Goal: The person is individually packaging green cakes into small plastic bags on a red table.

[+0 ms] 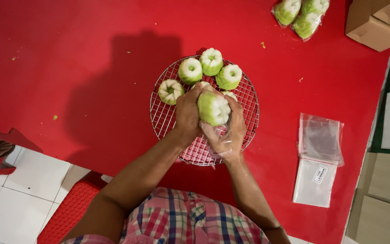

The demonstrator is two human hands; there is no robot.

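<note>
We see the left hand (187, 113) clasping the green-white cake (213, 108) from its left | right hand (229, 131) pinching the clear bag (216, 141) open just below it | both above the wire rack (249, 106), near edge

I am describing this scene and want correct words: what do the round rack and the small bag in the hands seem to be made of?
Round wire rack: probably metal, a shiny silver grid of thin crossing wires. Small clear bag: apparently thin glossy plastic film, see-through and crinkled, held by the right hand.
</note>
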